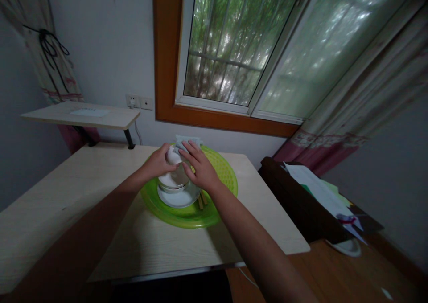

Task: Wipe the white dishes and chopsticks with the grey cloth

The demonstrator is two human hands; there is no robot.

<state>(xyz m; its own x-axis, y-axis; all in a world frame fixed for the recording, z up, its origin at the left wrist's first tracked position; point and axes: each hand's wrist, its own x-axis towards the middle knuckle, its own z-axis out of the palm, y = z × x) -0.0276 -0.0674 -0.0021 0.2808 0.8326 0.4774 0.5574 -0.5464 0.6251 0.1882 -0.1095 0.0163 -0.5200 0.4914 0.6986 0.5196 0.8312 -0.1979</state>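
My left hand [158,164] is closed around the rim of a small white bowl [173,156], which is tilted above a stack. My right hand [201,170] is beside it, with its fingers bent over a pale blue cloth [187,139] pressed against the bowl's far side. The fingertips partly hide the cloth. Under both hands, white bowls [172,185] stand stacked on a white plate [179,199]. Wooden chopsticks [201,201] lie to the right of the plate. All these rest in a round, bright green tray [197,222] with a perforated pattern.
The tray is on a pale wooden table [160,254]. A raised shelf [83,115] on black legs stands at the back left. Beyond are wall sockets [139,102] and a barred window [227,44]. Papers [314,191] lie on a dark brown piece of furniture at right.
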